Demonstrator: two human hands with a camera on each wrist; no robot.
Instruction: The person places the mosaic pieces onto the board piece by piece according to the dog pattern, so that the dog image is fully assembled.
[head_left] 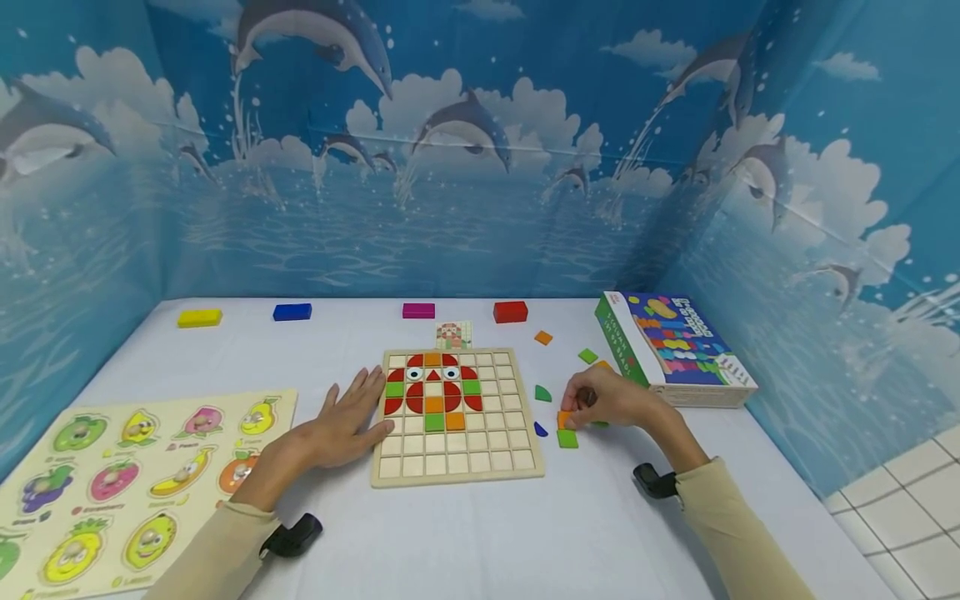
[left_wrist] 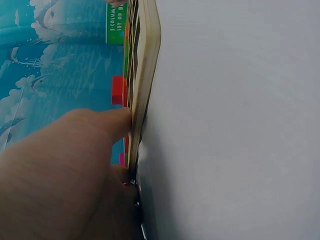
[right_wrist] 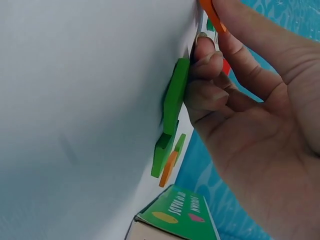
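An orange square tile [head_left: 564, 419] is pinched between thumb and index finger of my right hand [head_left: 611, 396], to the right of the wooden grid board [head_left: 480, 462]. The right wrist view shows this orange tile [right_wrist: 212, 17] at the top, with a green tile [right_wrist: 176, 97] lying beneath the curled fingers. My left hand [head_left: 341, 429] rests flat at the board's left edge, fingers straight, its thumb on the rim. Red, green, orange and eye tiles form a face-like pattern in the board's upper left. The fingertips of the right hand are partly hidden in the head view.
Near the right hand lie a green square [head_left: 567, 438], a blue piece [head_left: 540, 429] and a green quarter-round [head_left: 542, 393]. A pattern card [head_left: 453, 335] sits behind the board. A boxed set [head_left: 675, 342] stands back right; a fruit puzzle board [head_left: 172, 421] lies left. Coloured blocks line the back.
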